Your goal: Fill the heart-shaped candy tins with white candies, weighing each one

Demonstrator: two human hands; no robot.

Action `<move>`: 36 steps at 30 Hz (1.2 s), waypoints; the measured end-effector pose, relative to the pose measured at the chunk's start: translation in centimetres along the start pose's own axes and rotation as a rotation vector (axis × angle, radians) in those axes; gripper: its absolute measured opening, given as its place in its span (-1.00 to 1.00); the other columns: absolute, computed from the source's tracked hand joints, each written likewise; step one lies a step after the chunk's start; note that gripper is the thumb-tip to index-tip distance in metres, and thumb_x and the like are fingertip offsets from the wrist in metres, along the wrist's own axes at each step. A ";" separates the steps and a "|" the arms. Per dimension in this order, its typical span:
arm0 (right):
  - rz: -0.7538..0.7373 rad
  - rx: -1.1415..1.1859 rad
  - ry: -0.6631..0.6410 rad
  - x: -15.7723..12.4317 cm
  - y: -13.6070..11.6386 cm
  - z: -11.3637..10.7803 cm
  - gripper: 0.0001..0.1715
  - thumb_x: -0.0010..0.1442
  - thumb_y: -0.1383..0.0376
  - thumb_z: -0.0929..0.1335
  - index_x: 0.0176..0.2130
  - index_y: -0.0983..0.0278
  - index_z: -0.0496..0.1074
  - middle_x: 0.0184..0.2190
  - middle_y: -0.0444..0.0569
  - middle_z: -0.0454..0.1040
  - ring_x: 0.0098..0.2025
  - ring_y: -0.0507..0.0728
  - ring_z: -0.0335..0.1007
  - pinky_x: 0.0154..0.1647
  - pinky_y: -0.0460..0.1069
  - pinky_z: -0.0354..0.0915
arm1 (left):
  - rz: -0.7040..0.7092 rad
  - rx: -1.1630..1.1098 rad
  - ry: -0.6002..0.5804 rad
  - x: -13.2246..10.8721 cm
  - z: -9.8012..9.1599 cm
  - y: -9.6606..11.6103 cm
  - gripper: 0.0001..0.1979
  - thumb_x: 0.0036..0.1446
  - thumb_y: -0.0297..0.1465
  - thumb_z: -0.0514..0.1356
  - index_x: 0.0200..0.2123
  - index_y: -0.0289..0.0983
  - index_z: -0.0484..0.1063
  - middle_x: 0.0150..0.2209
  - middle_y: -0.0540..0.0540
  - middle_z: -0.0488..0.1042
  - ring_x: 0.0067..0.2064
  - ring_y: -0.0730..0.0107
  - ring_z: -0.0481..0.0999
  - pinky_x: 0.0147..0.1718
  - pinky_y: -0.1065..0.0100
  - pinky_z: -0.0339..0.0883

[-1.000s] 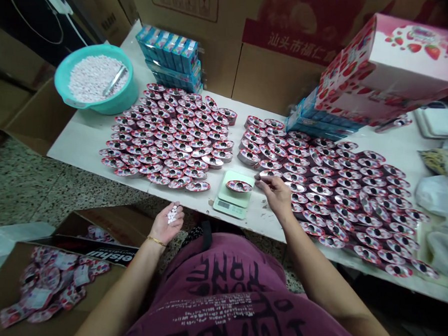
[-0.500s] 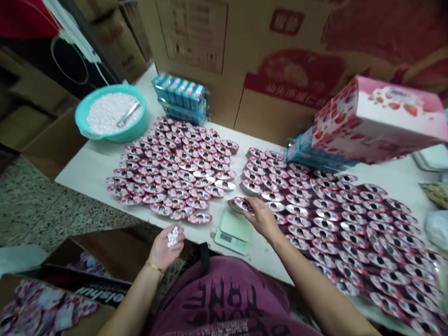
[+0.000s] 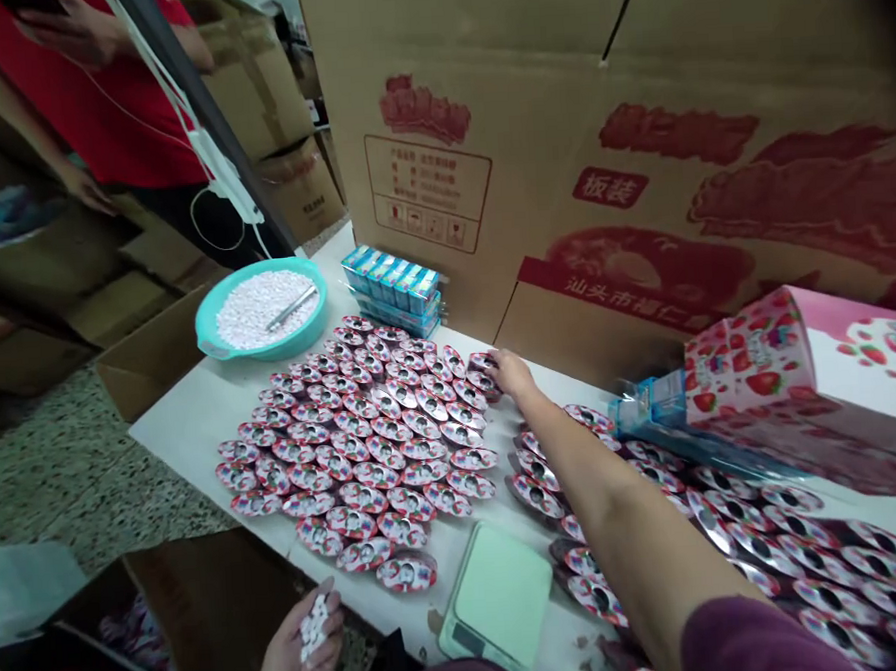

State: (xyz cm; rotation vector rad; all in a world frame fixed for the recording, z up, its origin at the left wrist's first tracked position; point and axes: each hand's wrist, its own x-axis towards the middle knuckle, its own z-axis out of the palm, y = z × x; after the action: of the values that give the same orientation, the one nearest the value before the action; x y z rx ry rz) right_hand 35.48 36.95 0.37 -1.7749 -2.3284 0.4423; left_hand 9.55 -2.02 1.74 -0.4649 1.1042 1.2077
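Note:
My left hand (image 3: 303,643) is cupped at the table's front edge, its fingers curled around several small white tablets (image 3: 314,628). My right hand (image 3: 511,374) reaches to the back of the left group of printed pouches (image 3: 363,435). Its fingers grip a pouch (image 3: 483,367) at that group's back right edge. The pouches stand upright, with oval open tops. A pale green scale (image 3: 498,588) lies between the two pouch groups, with nothing on its plate. Past my right forearm is the second group of pouches (image 3: 827,556), partly hidden by the arm.
A turquoise basin (image 3: 264,347) of white tablets, with a metal scoop on top, stands at the far left. Blue packs (image 3: 392,288) and a strawberry-print box (image 3: 749,355) line the big carton (image 3: 530,171). An open box sits below left. Someone in a red shirt (image 3: 121,112) stands behind.
My right hand has carried a pouch from over the scale to the back of the left group. The view has tilted up; my left hand still holds the tablets.

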 end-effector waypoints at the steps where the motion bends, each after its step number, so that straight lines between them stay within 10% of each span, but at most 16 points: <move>1: -0.031 0.011 -0.020 0.0 0.4 0.1 -0.66 0.05 0.30 0.26 -0.13 0.31 0.34 -0.17 0.03 0.37 -0.17 0.09 0.26 -0.19 -0.08 0.13 | 0.017 -0.026 0.017 0.1 -0.1 0.0 -0.70 0.08 -0.56 -0.15 -0.31 -0.13 0.29 -0.57 0.00 0.34 -0.66 0.56 0.27 -0.86 0.55 0.05; 8: -0.161 -0.092 0.001 -13.9 4.2 -3.4 -0.68 0.16 0.21 0.16 -0.26 0.30 0.40 -0.26 0.02 0.37 -0.18 0.10 0.20 -0.13 -0.03 0.05 | -0.022 0.034 -0.073 0.7 1.4 0.2 -0.85 0.02 -0.59 -0.02 -0.34 -0.35 0.30 -0.55 -0.03 0.31 -0.63 0.61 0.26 -0.80 0.58 0.09; 12: -0.212 -0.280 -0.145 -22.8 3.1 -1.6 -0.76 0.06 0.16 0.27 -0.36 0.24 0.43 -0.30 0.00 0.34 -0.20 0.14 0.14 -0.20 0.01 0.02 | -0.034 0.086 -0.178 0.1 4.1 -0.7 -0.86 0.03 -0.57 -0.02 -0.37 -0.38 0.32 -0.52 -0.07 0.33 -0.57 0.58 0.32 -0.73 0.57 0.17; 24: -0.317 -0.292 -0.102 -33.0 -3.4 -1.3 -0.78 0.12 0.35 0.19 -0.44 0.27 0.39 -0.35 -0.01 0.30 -0.27 0.11 0.09 -0.26 0.02 -0.01 | -0.196 0.121 -0.354 -3.3 6.7 -6.8 -0.79 0.03 -0.48 0.04 -0.27 -0.44 0.36 -0.18 -0.26 0.43 -0.07 0.25 0.37 -0.11 0.31 0.25; 36: -0.520 0.032 -0.190 -37.6 -13.7 1.7 -0.71 0.11 0.39 0.20 -0.12 0.39 0.26 -0.24 0.13 0.31 -0.22 0.14 0.16 -0.23 0.02 0.17 | -0.288 0.118 -0.323 -3.1 3.2 -9.8 -0.76 0.09 -0.46 -0.03 -0.26 -0.41 0.37 -0.38 -0.11 0.49 -0.33 0.49 0.46 -0.30 0.46 0.30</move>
State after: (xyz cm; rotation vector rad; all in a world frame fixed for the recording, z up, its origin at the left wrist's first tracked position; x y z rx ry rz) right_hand 32.64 -2.79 4.79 -1.0829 -2.7612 0.5695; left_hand 19.87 -4.41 3.34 -0.3113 0.7949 0.9204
